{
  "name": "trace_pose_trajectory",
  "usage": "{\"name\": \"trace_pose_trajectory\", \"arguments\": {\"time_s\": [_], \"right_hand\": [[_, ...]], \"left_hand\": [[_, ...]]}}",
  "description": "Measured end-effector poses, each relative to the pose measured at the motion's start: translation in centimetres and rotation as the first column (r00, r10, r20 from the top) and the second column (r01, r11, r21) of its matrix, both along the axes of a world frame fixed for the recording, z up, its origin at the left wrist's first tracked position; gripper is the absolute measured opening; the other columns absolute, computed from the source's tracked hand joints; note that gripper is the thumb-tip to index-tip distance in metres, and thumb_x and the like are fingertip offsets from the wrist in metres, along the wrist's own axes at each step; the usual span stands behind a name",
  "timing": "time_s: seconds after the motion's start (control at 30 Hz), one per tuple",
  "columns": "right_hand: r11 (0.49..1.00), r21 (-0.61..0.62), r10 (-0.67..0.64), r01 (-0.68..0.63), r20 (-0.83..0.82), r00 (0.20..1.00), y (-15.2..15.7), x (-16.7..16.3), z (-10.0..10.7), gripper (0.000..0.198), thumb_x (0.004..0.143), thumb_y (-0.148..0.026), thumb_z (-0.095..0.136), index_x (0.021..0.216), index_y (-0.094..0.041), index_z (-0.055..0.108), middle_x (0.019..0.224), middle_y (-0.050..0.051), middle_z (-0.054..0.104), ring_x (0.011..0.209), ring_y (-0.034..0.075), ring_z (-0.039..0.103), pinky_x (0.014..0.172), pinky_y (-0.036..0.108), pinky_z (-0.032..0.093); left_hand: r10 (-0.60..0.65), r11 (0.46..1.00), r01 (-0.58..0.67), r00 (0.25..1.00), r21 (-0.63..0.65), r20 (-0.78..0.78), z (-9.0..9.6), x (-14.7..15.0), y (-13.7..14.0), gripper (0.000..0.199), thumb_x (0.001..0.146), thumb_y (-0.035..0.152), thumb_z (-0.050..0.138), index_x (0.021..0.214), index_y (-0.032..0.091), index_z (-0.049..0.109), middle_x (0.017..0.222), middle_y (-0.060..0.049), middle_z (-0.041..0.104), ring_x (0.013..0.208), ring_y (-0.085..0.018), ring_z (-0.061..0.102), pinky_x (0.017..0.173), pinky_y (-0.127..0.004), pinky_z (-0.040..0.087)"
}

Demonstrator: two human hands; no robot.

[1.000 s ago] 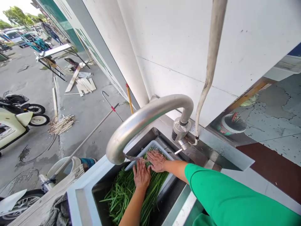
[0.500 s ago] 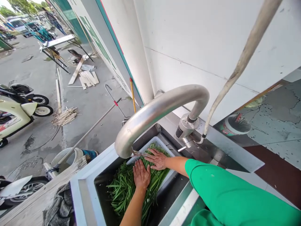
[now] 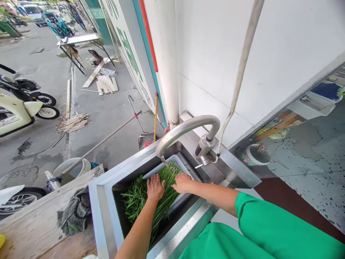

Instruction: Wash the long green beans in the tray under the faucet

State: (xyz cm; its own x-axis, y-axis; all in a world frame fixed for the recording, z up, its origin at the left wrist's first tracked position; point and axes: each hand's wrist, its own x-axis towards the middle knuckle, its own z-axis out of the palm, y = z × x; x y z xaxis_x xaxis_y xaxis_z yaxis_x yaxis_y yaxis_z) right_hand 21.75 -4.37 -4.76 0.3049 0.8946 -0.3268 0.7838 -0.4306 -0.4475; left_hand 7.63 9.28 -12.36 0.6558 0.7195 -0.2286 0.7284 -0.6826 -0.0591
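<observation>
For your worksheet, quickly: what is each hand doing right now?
Left hand: open, flat on the green stems.
Right hand: resting on the stems; grip cannot be told.

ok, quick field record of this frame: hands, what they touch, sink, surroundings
left hand: flat, palm down, fingers spread, pressing on green stalks
right hand: palm down on the same stalks, beside the left hand
stalks: long bundle lying partly in a white tray, partly over its edge into the sink
sink: stainless steel, outdoors against a white wall
tap: curved metal spout above the tray's far end, thin stream of water running
left of sink: wooden bench with a grey rag
background: scooter, bucket, scattered wood
</observation>
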Motion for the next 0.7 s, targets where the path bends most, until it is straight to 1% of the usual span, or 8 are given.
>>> {"name": "trace_pose_trajectory", "arguments": {"time_s": [0.03, 0.1, 0.17, 0.27, 0.4, 0.47, 0.57, 0.7], "right_hand": [[0.997, 0.069, 0.016, -0.018, 0.034, 0.999, -1.6, 0.6, 1.6, 0.043, 0.082, -0.039, 0.053, 0.109, -0.007, 0.064, 0.108, 0.021, 0.064, 0.111, 0.035, 0.052, 0.096, 0.049, 0.039], [0.979, 0.196, 0.025, -0.052, 0.136, 0.99, -4.7, 2.0, 4.6, 0.04, 0.083, -0.036, 0.05, 0.108, -0.008, 0.063, 0.111, 0.02, 0.062, 0.113, 0.033, 0.05, 0.1, 0.045, 0.035], [0.964, 0.216, 0.113, -0.153, 0.185, 0.976, -6.8, 3.4, 7.1, 0.03, 0.085, -0.026, 0.046, 0.104, -0.011, 0.064, 0.108, 0.017, 0.063, 0.109, 0.029, 0.052, 0.097, 0.04, 0.037], [0.955, 0.194, 0.169, -0.223, 0.262, 0.95, -7.5, 4.9, 9.5, 0.027, 0.086, -0.024, 0.046, 0.101, -0.013, 0.066, 0.104, 0.017, 0.064, 0.105, 0.029, 0.053, 0.094, 0.041, 0.036], [0.991, -0.043, 0.133, -0.126, 0.306, 0.943, -5.7, 5.8, 9.7, 0.026, 0.083, -0.027, 0.053, 0.088, -0.008, 0.07, 0.091, 0.023, 0.068, 0.093, 0.033, 0.06, 0.086, 0.045, 0.037], [0.987, -0.084, 0.154, -0.135, 0.303, 0.941, -5.2, 6.1, 9.1, 0.032, 0.086, -0.03, 0.05, 0.083, -0.007, 0.071, 0.084, 0.022, 0.069, 0.085, 0.032, 0.063, 0.081, 0.043, 0.039], [0.99, 0.008, 0.127, -0.138, 0.331, 0.935, -5.4, 6.3, 8.4, 0.039, 0.09, -0.037, 0.043, 0.084, -0.009, 0.071, 0.082, 0.019, 0.07, 0.08, 0.027, 0.064, 0.076, 0.036, 0.04], [0.961, 0.278, -0.066, -0.004, 0.241, 0.968, -6.8, 7.3, 9.0, 0.043, 0.089, -0.042, 0.04, 0.065, -0.015, 0.065, 0.066, 0.009, 0.068, 0.062, 0.017, 0.059, 0.062, 0.026, 0.039]], "left_hand": [[0.002, 1.0, -0.002, 1.0, -0.013, 0.0, 0.4, -0.1, -0.3, 0.066, 0.093, 0.045, 0.022, 0.143, 0.004, 0.029, 0.148, -0.018, 0.031, 0.139, -0.027, 0.021, 0.113, -0.047, 0.006], [0.006, 0.999, -0.006, 1.0, -0.035, -0.014, 1.0, -0.6, -0.8, 0.065, 0.093, 0.046, 0.02, 0.143, 0.005, 0.031, 0.148, -0.018, 0.031, 0.14, -0.028, 0.021, 0.113, -0.049, 0.006], [0.012, 0.997, -0.017, 0.998, -0.077, -0.057, 1.5, -1.1, -1.2, 0.065, 0.092, 0.047, 0.019, 0.142, 0.007, 0.033, 0.148, -0.017, 0.031, 0.14, -0.029, 0.02, 0.112, -0.051, 0.006], [0.024, 0.992, -0.036, 0.995, -0.125, -0.099, 2.1, -1.9, -1.9, 0.069, 0.09, 0.052, 0.021, 0.141, 0.008, 0.036, 0.149, -0.018, 0.03, 0.14, -0.031, 0.018, 0.111, -0.052, 0.003], [-0.11, 0.984, 0.098, 0.991, -0.148, -0.075, 1.9, -2.3, -3.7, 0.08, 0.084, 0.06, 0.033, 0.144, 0.007, 0.028, 0.152, -0.019, 0.02, 0.142, -0.031, 0.009, 0.111, -0.051, -0.005], [-0.182, 0.967, 0.165, 0.98, -0.192, -0.076, 1.5, -2.3, -4.6, 0.08, 0.083, 0.058, 0.039, 0.146, 0.01, 0.026, 0.153, -0.016, 0.015, 0.142, -0.029, 0.007, 0.112, -0.049, -0.006], [-0.196, 0.948, 0.164, 0.976, -0.271, -0.095, 0.8, -2.6, -5.4, 0.073, 0.085, 0.052, 0.041, 0.146, 0.015, 0.027, 0.153, -0.014, 0.017, 0.142, -0.028, 0.01, 0.112, -0.049, -0.003], [-0.172, 0.949, 0.142, 0.981, -0.283, -0.085, 0.7, -3.7, -5.7, 0.068, 0.087, 0.049, 0.038, 0.146, 0.017, 0.026, 0.153, -0.012, 0.019, 0.142, -0.025, 0.011, 0.113, -0.047, 0.0]]}}
